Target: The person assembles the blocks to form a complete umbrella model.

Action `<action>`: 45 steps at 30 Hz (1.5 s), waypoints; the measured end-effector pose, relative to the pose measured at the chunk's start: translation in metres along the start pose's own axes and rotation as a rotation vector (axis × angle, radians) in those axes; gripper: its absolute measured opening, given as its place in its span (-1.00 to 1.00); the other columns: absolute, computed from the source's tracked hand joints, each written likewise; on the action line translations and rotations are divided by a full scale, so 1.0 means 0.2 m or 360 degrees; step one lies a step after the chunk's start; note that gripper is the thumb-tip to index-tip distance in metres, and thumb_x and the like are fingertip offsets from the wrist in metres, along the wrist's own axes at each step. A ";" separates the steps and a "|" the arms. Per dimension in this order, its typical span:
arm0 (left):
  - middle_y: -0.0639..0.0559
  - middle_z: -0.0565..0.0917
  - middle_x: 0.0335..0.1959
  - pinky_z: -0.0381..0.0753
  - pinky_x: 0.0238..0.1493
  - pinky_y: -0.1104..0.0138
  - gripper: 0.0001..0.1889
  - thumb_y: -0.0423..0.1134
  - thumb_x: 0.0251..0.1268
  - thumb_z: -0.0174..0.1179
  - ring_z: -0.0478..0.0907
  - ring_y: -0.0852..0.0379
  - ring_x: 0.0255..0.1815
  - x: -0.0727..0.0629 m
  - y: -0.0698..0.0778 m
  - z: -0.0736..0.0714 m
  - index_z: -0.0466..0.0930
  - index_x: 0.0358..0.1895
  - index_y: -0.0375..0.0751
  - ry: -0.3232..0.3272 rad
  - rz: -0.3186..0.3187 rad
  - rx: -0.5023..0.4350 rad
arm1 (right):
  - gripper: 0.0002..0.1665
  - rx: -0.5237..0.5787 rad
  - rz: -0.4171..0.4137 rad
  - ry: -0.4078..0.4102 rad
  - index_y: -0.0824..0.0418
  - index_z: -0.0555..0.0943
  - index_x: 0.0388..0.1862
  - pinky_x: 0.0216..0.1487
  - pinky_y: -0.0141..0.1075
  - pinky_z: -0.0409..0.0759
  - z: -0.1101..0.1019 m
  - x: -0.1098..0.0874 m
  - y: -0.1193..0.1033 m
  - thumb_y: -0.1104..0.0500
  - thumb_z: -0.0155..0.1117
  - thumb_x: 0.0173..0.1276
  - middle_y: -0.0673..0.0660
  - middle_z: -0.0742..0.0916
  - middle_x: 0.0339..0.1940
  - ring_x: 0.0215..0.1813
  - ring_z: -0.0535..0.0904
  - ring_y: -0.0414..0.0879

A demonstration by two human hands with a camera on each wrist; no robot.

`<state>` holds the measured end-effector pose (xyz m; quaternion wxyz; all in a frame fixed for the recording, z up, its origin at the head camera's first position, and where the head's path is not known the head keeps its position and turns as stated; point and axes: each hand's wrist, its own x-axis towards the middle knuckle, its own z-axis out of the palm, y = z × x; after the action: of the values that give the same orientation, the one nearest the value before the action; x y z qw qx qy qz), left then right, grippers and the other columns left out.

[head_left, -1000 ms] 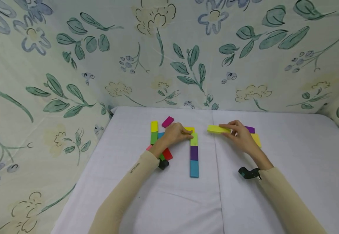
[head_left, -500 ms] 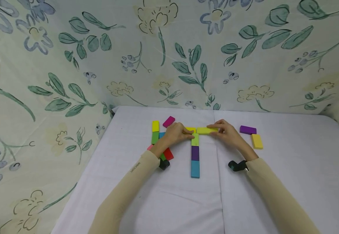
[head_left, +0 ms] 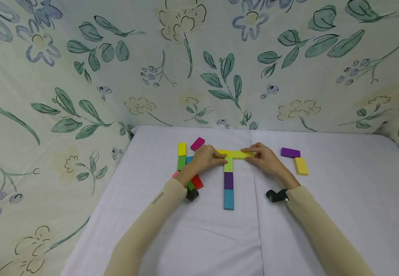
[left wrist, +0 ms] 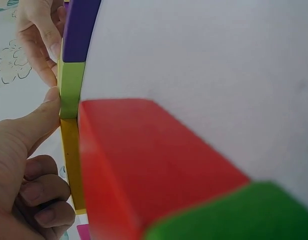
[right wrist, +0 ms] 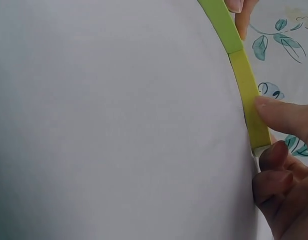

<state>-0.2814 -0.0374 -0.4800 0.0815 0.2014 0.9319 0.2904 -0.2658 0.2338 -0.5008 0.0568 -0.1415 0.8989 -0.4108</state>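
Observation:
My left hand [head_left: 204, 159] pinches the yellow block [head_left: 222, 152] at the head of a column. Its thumb lies by the lime green block [head_left: 228, 165], below which come a purple block [head_left: 228, 180] and a blue block [head_left: 228, 199], end to end. A yellow-green block [head_left: 237, 155] extends rightward from the yellow one, forming a T-like top bar. My right hand [head_left: 266, 159] grips its right end between thumb and fingers; the right wrist view shows the thumb on the block's near side [right wrist: 249, 95].
Left of the column, partly behind my left arm, lie several blocks, among them a red block [head_left: 197, 181], a magenta block [head_left: 197, 143] and a yellow block [head_left: 182, 149]. At right are a purple block [head_left: 290, 152] and a yellow-orange block [head_left: 301, 166]. A white cloth [head_left: 199, 237] covers the table.
My right hand has carried the yellow-green block leftward and down to the yellow block's right end, lining up the top bar. My left hand has stayed in place.

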 end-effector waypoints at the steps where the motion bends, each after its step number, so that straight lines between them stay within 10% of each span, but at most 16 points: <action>1: 0.12 0.81 -0.35 0.18 -0.36 0.38 -0.60 0.07 0.21 0.49 0.41 0.16 -0.41 0.00 0.00 0.00 0.76 0.09 0.07 0.0000 -0.0001 0.0000 | -0.59 0.0005 0.0005 0.0000 0.13 0.67 0.30 -0.15 -0.32 0.40 0.00 0.00 0.00 0.19 0.32 0.51 0.22 0.59 0.13 -0.13 0.40 -0.01; 45: 0.10 0.86 -0.17 0.20 -0.37 0.40 -0.59 0.10 0.22 0.47 0.50 0.19 -0.32 0.00 -0.01 0.00 0.75 0.10 0.10 -0.0020 0.0026 0.0027 | -0.55 0.0111 0.0077 0.0015 0.03 0.64 0.36 -0.05 -0.30 0.40 0.00 -0.04 0.01 -0.01 0.25 0.57 0.18 0.58 0.24 0.00 0.41 0.00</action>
<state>-0.2821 -0.0384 -0.4806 0.0831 0.2114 0.9322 0.2819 -0.2585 0.2363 -0.5025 0.0674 -0.1156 0.8875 -0.4409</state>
